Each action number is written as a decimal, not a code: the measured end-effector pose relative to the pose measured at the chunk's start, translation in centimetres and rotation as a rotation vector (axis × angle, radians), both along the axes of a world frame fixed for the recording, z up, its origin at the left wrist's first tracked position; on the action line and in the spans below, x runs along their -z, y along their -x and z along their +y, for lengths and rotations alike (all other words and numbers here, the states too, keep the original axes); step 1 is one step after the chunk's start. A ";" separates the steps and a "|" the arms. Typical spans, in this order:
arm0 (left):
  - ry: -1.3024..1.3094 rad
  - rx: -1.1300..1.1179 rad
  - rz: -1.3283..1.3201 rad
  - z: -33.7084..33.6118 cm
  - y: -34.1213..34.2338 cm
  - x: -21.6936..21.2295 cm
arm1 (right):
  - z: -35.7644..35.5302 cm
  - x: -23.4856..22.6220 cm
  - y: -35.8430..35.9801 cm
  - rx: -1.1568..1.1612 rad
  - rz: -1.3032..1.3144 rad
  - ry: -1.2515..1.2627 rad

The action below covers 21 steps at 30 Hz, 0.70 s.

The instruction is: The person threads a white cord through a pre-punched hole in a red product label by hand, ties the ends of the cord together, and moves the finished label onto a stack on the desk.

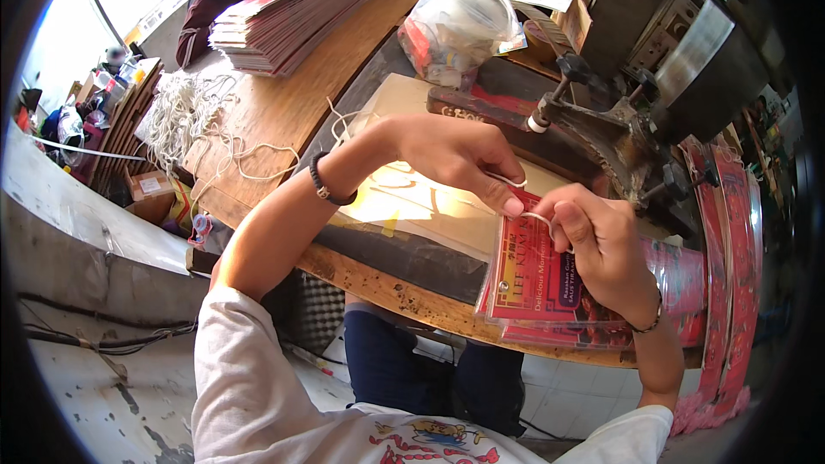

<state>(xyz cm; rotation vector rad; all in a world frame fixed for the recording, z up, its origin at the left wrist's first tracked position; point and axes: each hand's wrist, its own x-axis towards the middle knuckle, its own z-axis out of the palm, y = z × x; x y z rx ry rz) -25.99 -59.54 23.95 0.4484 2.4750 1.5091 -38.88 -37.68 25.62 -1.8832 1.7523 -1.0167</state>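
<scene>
My left hand (455, 153) reaches in above a stack of red printed plastic sheets (526, 279), its thumb and fingers pinched on a white string (538, 217). Close by on the right, my right hand (606, 249) is closed on the same string, which loops between the two hands at the sheets' upper edge. The sheets lie at the table's front edge, and my right hand covers part of them. Whether the string passes through a hole in them is hidden by my fingers.
A heavy metal machine (619, 133) stands at the back right, beside a filled clear plastic bag (460, 26). White strings (185, 112) lie heaped on the wooden table (266, 125). A tall sheet stack (301, 21) is near another person. Red strips (739, 283) hang at right.
</scene>
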 end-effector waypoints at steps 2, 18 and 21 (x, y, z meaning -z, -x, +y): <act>0.023 0.021 0.035 0.1 0.1 0.2 | 0.3 -0.3 0.1 -0.055 -0.084 -0.045; 0.136 0.013 -0.055 -0.1 0.3 1.9 | 0.1 -0.8 -0.3 -0.050 0.193 -0.127; 0.192 0.059 -0.034 0.3 0.6 0.8 | 0.7 -1.5 1.2 -0.088 0.202 -0.300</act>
